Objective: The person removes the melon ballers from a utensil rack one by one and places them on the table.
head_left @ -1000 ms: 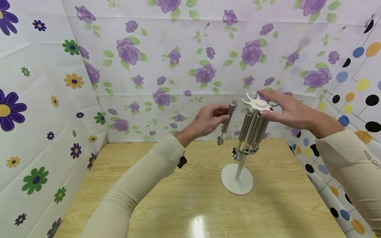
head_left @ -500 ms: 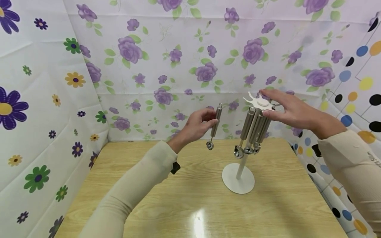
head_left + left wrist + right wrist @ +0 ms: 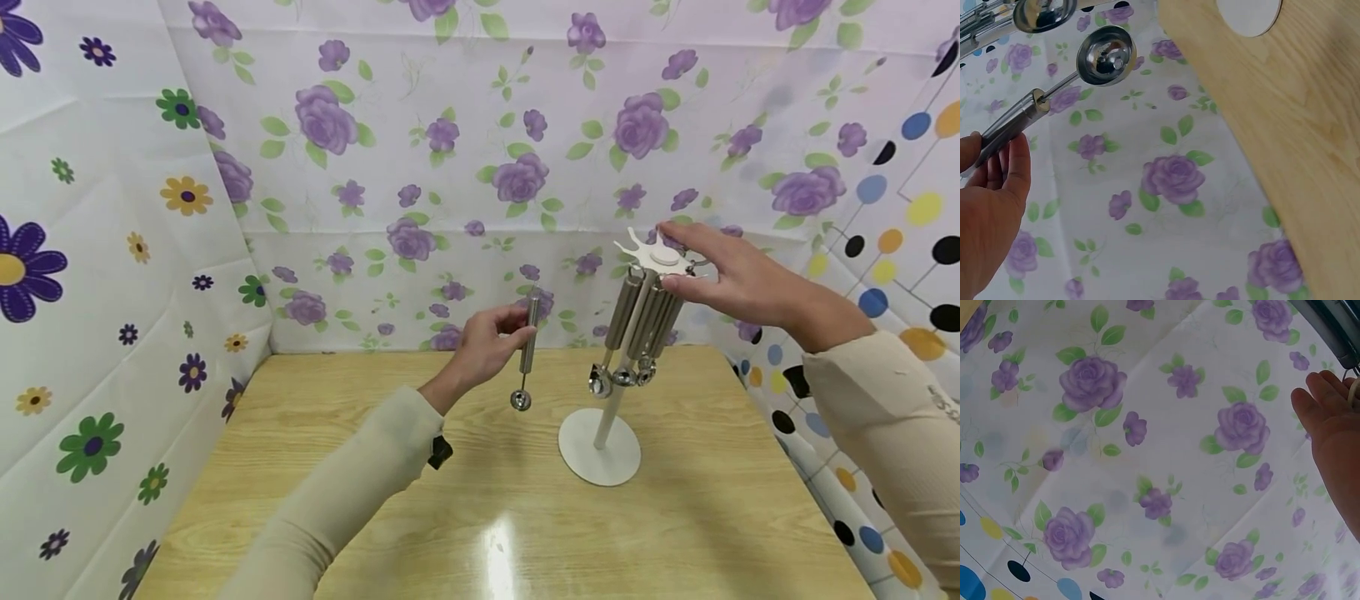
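My left hand (image 3: pixel 480 350) pinches a small steel scoop (image 3: pixel 528 354) by its handle, thumb on one side and fingers on the other. The scoop hangs nearly upright above the table, left of a white utensil stand (image 3: pixel 600 462), its round bowl at the bottom. In the left wrist view, that bowl (image 3: pixel 1105 56) is shiny and hollow. My right hand (image 3: pixel 750 279) grips the hooked top of the stand between thumb and fingers. Several steel utensils (image 3: pixel 622 312) with thick handles hang from the hooks, partly overlapping one another.
The wooden table (image 3: pixel 420 517) carries the stand right of its middle. A floral cloth (image 3: pixel 450 100) rises at the back, with patterned cloths (image 3: pixel 112 292) along the sides. A dark band (image 3: pixel 441 452) shows at my left wrist.
My left hand has carried the scoop left and down, away from the stand. The right hand stays at the stand's top, and the hanging utensils have scarcely moved.
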{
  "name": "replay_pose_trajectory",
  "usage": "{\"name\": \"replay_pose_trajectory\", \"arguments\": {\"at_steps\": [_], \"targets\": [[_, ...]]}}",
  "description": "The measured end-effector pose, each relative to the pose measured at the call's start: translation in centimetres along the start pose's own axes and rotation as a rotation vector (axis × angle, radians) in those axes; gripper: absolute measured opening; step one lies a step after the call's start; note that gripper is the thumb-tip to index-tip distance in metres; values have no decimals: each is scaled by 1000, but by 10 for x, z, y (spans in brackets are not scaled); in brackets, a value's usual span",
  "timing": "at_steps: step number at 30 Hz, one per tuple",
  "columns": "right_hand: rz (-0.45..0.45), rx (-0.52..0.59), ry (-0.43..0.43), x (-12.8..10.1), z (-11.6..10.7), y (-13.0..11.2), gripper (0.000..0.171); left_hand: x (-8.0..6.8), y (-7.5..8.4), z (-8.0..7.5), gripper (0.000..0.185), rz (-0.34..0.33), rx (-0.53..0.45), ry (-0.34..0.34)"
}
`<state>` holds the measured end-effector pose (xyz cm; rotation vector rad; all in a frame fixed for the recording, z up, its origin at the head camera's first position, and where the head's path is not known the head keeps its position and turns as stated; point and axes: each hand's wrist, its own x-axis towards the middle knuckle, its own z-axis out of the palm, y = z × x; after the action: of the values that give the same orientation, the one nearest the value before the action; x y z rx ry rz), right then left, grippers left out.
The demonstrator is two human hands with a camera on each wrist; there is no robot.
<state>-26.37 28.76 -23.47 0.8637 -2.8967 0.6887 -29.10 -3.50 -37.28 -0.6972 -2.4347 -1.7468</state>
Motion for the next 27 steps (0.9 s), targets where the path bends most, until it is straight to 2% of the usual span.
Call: {"name": "replay_pose_trajectory", "arguments": {"at_steps": [11,20,27], "targets": [[72,-3,12,-1,-1,-3,80,-10,-19,10,22,-27,-27,34],[-16,-7,23,-8,-5,0,60,-16,-36,16,22,-86,-92,39],[-11,-28,13,-12,-10,2,61,-21,-48,21,22,-139,-112,49]]}}
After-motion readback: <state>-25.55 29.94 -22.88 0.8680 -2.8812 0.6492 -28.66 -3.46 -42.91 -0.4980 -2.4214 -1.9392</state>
